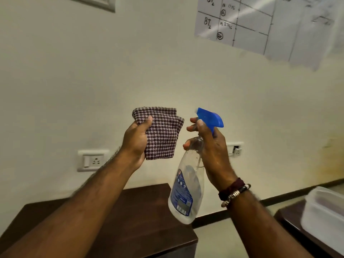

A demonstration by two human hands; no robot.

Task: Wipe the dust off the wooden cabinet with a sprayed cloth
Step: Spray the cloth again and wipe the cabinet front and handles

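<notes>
Your two forearms come up from the bottom edge, closest to the camera, and below them lies the dark top of the wooden cabinet (149,205) against the wall. Your left hand (136,144) holds the checked cloth (162,135) raised in front of the wall: the thumb presses on its front face and the fingers are hidden behind it. The folded cloth stands almost upright, its flat side turned toward you. Your right hand (210,151) is wrapped around the neck of the spray bottle (188,183), with the fingers curled near the trigger under the blue head (210,118). The bottle body hangs down and tilts to the left. The nozzle tip points left, toward the cloth, which is just beside it but not touching. I judge that the spraying step is at hand: the cloth lies directly left of the nozzle, so you only need to squeeze. Wiping the cabinet is not yet begun.
</notes>
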